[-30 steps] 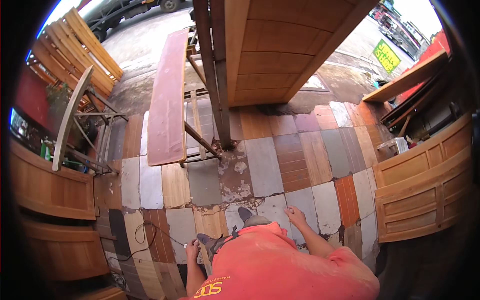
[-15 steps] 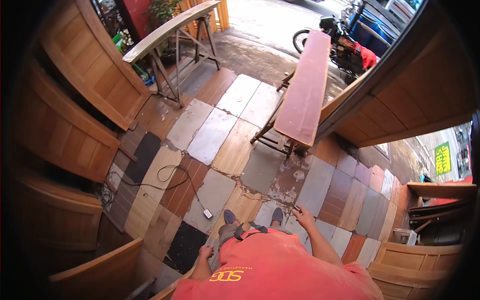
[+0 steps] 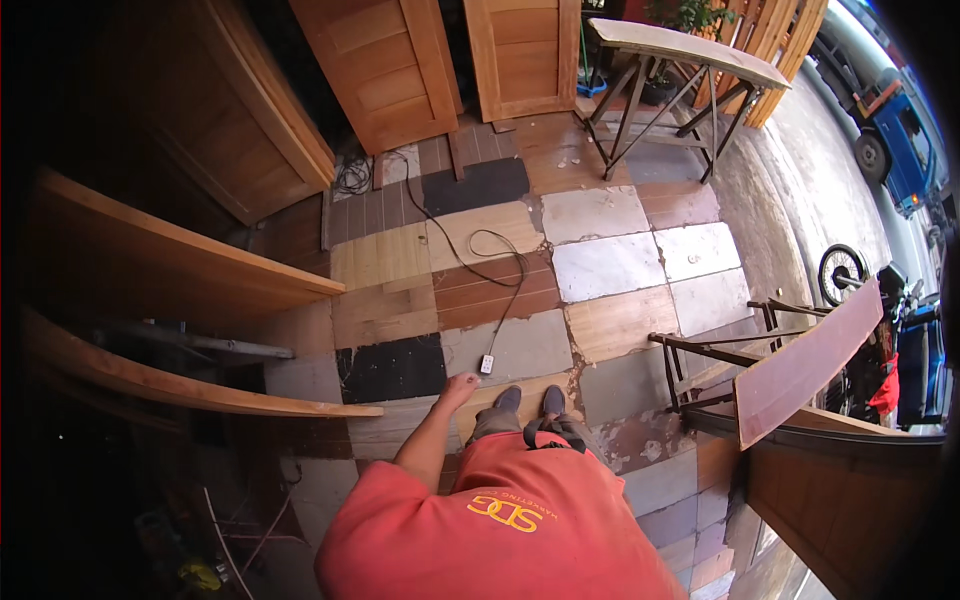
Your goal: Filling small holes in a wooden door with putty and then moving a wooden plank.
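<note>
My left hand (image 3: 462,388) hangs at my left side above the tiled floor, its fingers loosely curled in and nothing visible in them. It appears closest to a white power outlet block (image 3: 487,364) on the floor, apart from it by height. A dark cord (image 3: 522,272) runs from that block in a loop toward the doors at the back left. My right hand is out of view, hidden beyond my red shirt. Both my feet, in grey shoes (image 3: 508,399), stand on the tiles just beyond my body.
Panelled wooden doors (image 3: 375,70) lean along the back left. Door edges (image 3: 200,375) jut in from the left. A trestle with a long board (image 3: 690,50) stands at the back; another trestle carries a reddish board (image 3: 808,365) at right. A motorcycle (image 3: 845,272) and blue truck (image 3: 905,150) are outside.
My view has swung to the left, so the trestles have shifted rightward and more doors show. My left hand has come forward beside the outlet block in view; my right hand has left the picture.
</note>
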Demonstrator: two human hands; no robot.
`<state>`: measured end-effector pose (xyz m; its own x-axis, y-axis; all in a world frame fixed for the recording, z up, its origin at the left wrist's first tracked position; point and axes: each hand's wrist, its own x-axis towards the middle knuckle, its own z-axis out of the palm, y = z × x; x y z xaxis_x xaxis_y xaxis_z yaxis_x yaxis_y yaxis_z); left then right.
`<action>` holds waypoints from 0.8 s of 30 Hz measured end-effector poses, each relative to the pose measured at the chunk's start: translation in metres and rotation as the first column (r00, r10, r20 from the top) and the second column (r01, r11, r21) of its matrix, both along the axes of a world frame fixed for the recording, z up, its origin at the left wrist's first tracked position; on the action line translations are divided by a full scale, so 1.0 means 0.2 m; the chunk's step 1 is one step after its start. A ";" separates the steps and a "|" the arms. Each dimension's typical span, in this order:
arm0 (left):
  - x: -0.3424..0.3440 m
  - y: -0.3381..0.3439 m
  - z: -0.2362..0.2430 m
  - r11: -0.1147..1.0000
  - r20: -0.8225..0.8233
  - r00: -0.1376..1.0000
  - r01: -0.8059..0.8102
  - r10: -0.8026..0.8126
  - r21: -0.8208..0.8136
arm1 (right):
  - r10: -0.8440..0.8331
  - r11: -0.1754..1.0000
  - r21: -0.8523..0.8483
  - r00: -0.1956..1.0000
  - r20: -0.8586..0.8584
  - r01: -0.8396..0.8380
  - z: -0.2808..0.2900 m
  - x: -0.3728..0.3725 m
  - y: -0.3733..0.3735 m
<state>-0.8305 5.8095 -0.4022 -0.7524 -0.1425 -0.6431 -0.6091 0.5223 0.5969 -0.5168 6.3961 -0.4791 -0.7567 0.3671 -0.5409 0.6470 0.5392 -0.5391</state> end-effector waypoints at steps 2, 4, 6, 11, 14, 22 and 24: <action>-0.01 0.10 0.00 1.000 -0.055 0.998 0.011 -0.010 0.026 | -0.012 0.998 -0.056 0.999 0.050 0.015 0.08 -0.12 0.03; 0.12 0.14 -0.07 0.998 -0.121 0.992 0.039 -0.045 -0.057 | -0.060 0.985 -0.151 0.988 0.139 0.081 0.30 -0.35 0.02; 0.43 0.05 -0.19 0.995 -0.068 0.994 -0.089 0.086 -0.048 | -0.012 0.962 -0.263 0.972 0.233 0.075 0.59 -0.74 -0.07; 0.73 0.15 -0.19 0.950 0.251 0.943 0.264 -0.218 -0.165 | -0.144 0.941 -0.306 0.989 0.031 0.147 0.54 -1.23 0.23; 0.94 0.31 -0.09 0.955 0.398 0.912 0.202 -0.102 -0.217 | -0.184 0.934 -0.331 0.976 -0.115 0.137 0.59 -1.45 0.30; 0.76 0.28 -0.01 0.941 0.214 0.965 0.207 -0.151 -0.268 | -0.032 0.986 -0.163 0.994 -0.107 0.015 0.48 -1.36 0.26; 0.64 0.28 0.02 0.949 0.147 0.980 0.173 -0.137 -0.263 | 0.063 0.997 -0.029 0.993 -0.099 -0.067 0.41 -1.20 0.27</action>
<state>-0.7023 5.8663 -0.3978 -0.6955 -0.2139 -0.6860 -0.5679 0.7485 0.3424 -0.7571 6.4494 -0.3978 -0.8285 0.2988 -0.4736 0.5541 0.5596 -0.6162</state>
